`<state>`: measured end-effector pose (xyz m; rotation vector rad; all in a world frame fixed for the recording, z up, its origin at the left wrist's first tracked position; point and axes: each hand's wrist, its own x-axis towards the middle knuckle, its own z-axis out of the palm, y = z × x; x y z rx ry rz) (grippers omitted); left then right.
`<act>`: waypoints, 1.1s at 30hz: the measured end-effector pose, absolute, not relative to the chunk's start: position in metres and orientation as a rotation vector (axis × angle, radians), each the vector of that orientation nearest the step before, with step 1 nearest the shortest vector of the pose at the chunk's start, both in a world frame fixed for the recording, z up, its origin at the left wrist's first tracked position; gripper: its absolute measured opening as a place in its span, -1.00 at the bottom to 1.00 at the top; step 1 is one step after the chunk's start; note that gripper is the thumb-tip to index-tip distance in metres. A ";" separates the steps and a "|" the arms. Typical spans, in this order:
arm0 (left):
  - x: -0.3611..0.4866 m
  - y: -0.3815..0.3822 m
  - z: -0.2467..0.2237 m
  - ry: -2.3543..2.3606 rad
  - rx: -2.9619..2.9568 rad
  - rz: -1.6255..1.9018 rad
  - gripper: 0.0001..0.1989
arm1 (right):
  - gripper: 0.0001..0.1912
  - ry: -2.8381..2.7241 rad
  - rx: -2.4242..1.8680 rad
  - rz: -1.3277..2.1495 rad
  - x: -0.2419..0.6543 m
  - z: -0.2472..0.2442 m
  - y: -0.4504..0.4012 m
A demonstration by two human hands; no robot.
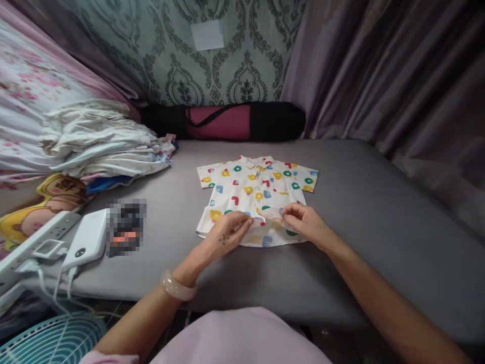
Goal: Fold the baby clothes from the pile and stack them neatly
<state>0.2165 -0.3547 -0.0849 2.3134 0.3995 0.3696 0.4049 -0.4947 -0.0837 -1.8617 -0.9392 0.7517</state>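
A small white short-sleeved shirt (248, 189) with a collar and a colourful print lies spread on the grey bed surface, collar pointing away from me. My left hand (229, 233) pinches the front edge of the shirt near its lower middle. Opposite it, my right hand (301, 220) pinches the other front edge, slightly raised. Between the hands the two front panels part a little, and the inside of the back hem shows below them. The exact fold under each fingertip is hidden.
Folded clothes (106, 139) are piled at the left. Nearer stand a white power bank (85, 237) with cables, a power strip (41, 242) and a blurred dark object (126, 227). A black and maroon long bag (223, 121) lies along the wall; a teal fan (53, 341) is below left.
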 end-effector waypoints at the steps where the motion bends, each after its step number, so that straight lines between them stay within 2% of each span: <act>1: 0.215 -0.356 -0.084 0.358 2.326 0.378 -0.67 | -0.82 -0.983 -1.857 0.715 0.404 -0.084 -0.495; 4: 0.210 -0.362 -0.086 0.082 2.457 0.281 -0.72 | -0.82 -1.149 -1.877 0.647 0.396 -0.084 -0.501; 8: 0.197 -0.369 -0.085 -0.160 2.621 0.116 -0.71 | -0.76 -1.613 -1.873 0.725 0.386 -0.081 -0.518; 10: 0.191 -0.371 -0.081 -0.136 2.629 0.102 -0.69 | -0.73 -1.765 -1.870 0.723 0.385 -0.078 -0.525; 14: 0.188 -0.366 -0.082 -0.001 2.640 0.145 -0.69 | -0.70 -1.724 -1.941 0.543 0.386 -0.079 -0.527; 19: 0.192 -0.354 -0.119 0.401 2.836 0.279 -0.52 | -0.53 -1.829 -2.034 0.154 0.376 -0.106 -0.521; 24: 0.193 -0.348 -0.141 0.405 2.901 0.064 -0.45 | -0.44 -1.972 -2.139 0.243 0.363 -0.126 -0.523; 30: 0.194 -0.356 -0.122 0.268 2.872 0.182 -0.54 | -0.50 -1.742 -2.163 0.079 0.379 -0.115 -0.532; 33: 0.194 -0.358 -0.110 0.106 2.795 0.168 -0.64 | -0.61 -1.333 -2.465 0.030 0.407 -0.109 -0.545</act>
